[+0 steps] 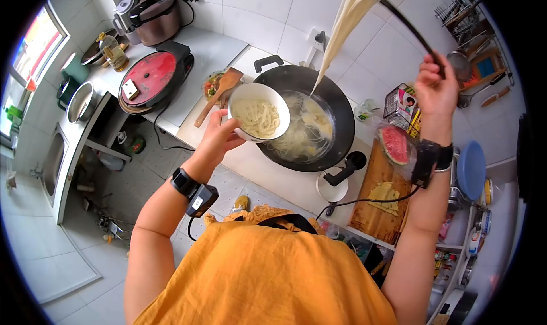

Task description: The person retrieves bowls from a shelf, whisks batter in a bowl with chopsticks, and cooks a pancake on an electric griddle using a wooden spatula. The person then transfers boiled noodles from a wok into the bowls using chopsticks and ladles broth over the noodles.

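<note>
At nine o'clock of a wide, round black wok (343, 117) on the white counter (250, 174), a round white bowl (278, 109) is held up, overlapping the wok's rim in the head view. Soft pale noodles (256, 117) lie inside it. The left hand (213, 138) grips the bowl from about eight o'clock, thumb at the rim and the other fingers bent beneath, pinching its wall, so the noodles sit just beyond the fingertips.

Between two and three o'clock of the wok, the right hand (437, 88) is raised, its fingers curled round the long black handle (411, 26) of a utensil whose head is mostly hidden. From that head, toward eleven o'clock of the right fingers and well apart from them, hangs a long cream-coloured bundle of noodles (345, 26), its narrow tail reaching down to the wok's twelve o'clock side; whether it touches the cloudy liquid (305, 128), I cannot tell.

At ten o'clock of the bowl rests a brown wooden spatula (230, 81); toward half past four of the wok, a brown wooden cutting board (367, 171) carries flat yellow pieces (386, 198)
</note>
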The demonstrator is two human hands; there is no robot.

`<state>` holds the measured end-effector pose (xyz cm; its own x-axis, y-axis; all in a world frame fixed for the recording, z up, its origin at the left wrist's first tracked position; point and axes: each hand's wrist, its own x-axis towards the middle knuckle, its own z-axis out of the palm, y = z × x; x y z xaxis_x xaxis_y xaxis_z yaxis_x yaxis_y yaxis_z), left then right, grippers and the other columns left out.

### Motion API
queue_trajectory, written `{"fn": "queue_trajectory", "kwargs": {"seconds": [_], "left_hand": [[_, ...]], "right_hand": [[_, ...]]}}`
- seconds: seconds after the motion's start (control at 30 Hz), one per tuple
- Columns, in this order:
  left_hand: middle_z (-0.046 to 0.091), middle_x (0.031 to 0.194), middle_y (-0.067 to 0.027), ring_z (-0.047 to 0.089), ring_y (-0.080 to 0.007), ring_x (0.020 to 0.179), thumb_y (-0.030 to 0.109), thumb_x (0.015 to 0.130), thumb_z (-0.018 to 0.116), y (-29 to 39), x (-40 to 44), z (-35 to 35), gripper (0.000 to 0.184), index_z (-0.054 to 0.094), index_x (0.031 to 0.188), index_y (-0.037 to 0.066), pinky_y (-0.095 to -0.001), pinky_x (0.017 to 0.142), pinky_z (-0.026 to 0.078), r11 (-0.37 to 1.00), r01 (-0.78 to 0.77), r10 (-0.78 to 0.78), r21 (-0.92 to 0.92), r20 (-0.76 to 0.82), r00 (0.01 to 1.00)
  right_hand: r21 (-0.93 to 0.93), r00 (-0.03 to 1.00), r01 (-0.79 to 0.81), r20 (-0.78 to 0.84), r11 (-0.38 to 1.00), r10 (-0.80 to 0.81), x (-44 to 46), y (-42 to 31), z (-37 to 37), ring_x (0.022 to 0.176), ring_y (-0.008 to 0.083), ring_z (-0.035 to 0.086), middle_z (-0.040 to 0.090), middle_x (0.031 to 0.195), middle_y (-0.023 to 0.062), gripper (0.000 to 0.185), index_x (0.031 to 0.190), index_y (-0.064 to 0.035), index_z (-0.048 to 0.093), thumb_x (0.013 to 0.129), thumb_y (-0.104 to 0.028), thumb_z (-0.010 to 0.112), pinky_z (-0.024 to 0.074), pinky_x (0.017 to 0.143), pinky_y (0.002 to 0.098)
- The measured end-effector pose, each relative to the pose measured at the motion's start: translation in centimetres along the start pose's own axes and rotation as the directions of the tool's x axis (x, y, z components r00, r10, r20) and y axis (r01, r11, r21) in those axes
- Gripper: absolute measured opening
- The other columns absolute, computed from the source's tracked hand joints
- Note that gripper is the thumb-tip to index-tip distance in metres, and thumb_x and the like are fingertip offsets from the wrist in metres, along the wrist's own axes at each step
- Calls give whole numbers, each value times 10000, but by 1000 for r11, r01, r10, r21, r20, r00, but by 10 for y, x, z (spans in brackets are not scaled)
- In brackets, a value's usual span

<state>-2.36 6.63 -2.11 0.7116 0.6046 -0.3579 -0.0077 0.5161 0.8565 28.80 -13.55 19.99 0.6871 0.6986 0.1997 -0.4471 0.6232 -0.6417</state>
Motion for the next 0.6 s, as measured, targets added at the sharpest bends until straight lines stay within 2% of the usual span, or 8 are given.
{"fn": "queue_trajectory", "kwargs": {"seconds": [0.13,0.23,0.3,0.37,0.43,0.53,0.57,0.6], "left_hand": [[535,943,-137,598,-206,793,148,752,568,-7,14,19,556,246,1196,56,-320,748,504,998,50,-51,26,15,999],[533,945,-133,593,-202,804,147,756,568,-12,17,27,543,250,1184,48,-309,727,508,996,55,-50,-65,69,996],[528,957,-131,589,-201,818,148,767,561,-11,11,31,520,256,1176,45,-316,731,510,983,47,-18,-179,164,986],[522,976,-130,589,-206,824,137,786,535,-6,1,33,479,263,1171,49,-321,735,513,979,52,-18,-197,173,985],[542,1017,-121,604,-218,852,123,828,460,-5,-9,31,307,353,1114,94,-323,755,519,964,70,-10,-255,229,973],[523,1057,-127,591,-244,921,122,838,433,-1,-25,25,277,370,1107,99,-357,800,506,961,124,-66,-248,231,971],[523,1057,-127,591,-244,921,122,838,433,-2,-31,22,277,370,1107,99,-357,800,506,960,124,-67,-251,226,972],[520,1049,-124,590,-248,918,132,825,450,-2,-37,17,339,338,1143,87,-367,806,499,958,118,-58,-263,224,973]], "right_hand": [[7,995,73,68,997,-74,-8,-6,36,611,152,498,557,810,193,221,939,98,528,861,-103,480,412,443,177],[-209,990,85,128,974,-58,-18,6,28,589,163,522,589,775,185,255,902,79,556,874,-164,483,399,445,195],[-473,991,131,58,871,-117,-35,29,20,588,163,555,607,734,171,283,862,65,573,882,-203,485,415,460,213],[-746,996,66,90,663,2,-64,52,24,619,148,585,610,710,141,321,859,56,580,886,-254,500,449,504,229],[-885,979,48,133,463,152,-85,69,30,640,126,588,606,716,103,331,871,45,587,895,-273,498,470,557,225],[-920,928,189,282,345,244,-109,91,25,659,114,590,600,730,76,314,887,40,588,899,-260,497,476,586,220],[-930,901,62,208,362,380,-117,93,23,657,108,587,598,748,75,294,888,41,586,895,-242,508,474,586,219],[-938,893,76,215,340,395,-122,93,22,648,122,587,597,751,86,313,879,42,583,899,-259,498,475,582,227]]}}
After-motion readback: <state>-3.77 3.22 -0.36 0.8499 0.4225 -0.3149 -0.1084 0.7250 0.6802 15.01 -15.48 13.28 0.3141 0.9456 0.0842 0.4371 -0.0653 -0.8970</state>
